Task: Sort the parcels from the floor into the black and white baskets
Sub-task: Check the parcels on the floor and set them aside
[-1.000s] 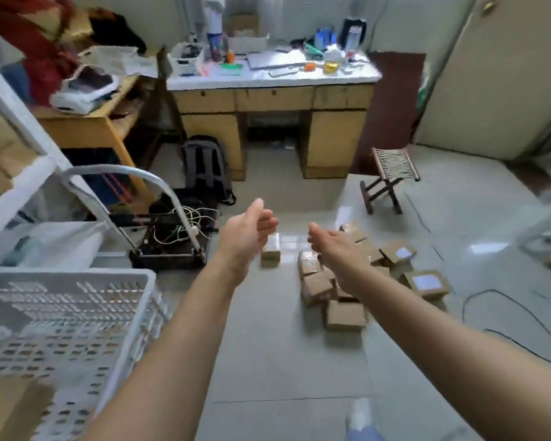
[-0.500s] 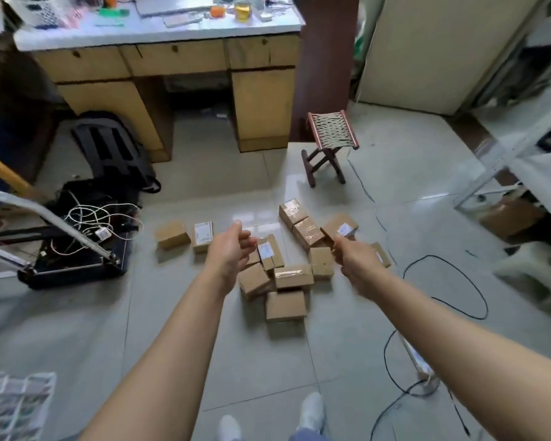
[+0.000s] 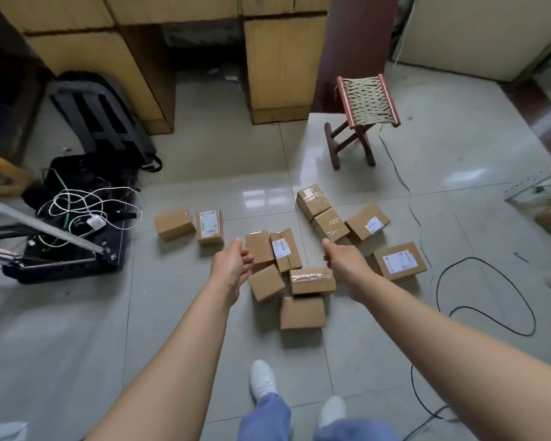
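Note:
Several brown cardboard parcels lie in a loose pile (image 3: 301, 278) on the tiled floor ahead of my feet. Two more parcels (image 3: 190, 225) sit apart to the left. A larger labelled parcel (image 3: 399, 260) lies at the right of the pile. My left hand (image 3: 231, 265) hangs above the pile's left side, fingers loosely curled, holding nothing. My right hand (image 3: 344, 261) hovers over the pile's right side, also loosely curled and empty. Neither hand touches a parcel. No basket is in view.
A small wooden stool (image 3: 361, 117) with a woven seat stands beyond the pile. A black case with tangled cables (image 3: 77, 230) and a backpack (image 3: 99, 119) lie at the left. A black cable (image 3: 490, 300) loops on the floor at right. A wooden desk (image 3: 280, 65) stands behind.
My view has tilted down and moved closer to the parcels; the white basket at lower left has left the frame. Both hands stay out in front, now over the pile.

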A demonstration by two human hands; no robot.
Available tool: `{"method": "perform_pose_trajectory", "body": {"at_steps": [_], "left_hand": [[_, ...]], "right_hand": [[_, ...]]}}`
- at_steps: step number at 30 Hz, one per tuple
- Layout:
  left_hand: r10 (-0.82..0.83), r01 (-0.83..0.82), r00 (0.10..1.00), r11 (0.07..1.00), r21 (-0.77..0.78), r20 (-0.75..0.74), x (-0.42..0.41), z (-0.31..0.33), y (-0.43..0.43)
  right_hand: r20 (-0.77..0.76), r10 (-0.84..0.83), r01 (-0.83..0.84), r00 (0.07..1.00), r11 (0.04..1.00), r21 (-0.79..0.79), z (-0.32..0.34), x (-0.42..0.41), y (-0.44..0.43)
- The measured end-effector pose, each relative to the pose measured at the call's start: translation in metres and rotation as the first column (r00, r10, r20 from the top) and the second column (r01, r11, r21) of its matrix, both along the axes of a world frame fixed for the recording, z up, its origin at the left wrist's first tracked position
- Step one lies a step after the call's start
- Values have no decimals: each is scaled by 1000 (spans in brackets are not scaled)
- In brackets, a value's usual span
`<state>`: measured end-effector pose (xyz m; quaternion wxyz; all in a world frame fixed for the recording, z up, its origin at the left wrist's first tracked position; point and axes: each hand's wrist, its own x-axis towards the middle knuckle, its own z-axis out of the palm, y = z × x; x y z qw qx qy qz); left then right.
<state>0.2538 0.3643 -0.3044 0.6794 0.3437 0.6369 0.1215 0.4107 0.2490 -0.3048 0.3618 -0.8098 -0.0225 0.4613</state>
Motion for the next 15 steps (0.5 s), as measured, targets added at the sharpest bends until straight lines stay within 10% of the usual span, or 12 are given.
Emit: {"method": "perform_pose_trajectory", "body": {"at_steps": [15], "left_hand": [[-127, 113, 988, 983, -146, -85, 112, -260, 31]], "right_hand": [[-43, 30, -39, 999, 975, -217, -263, 107, 40]]}}
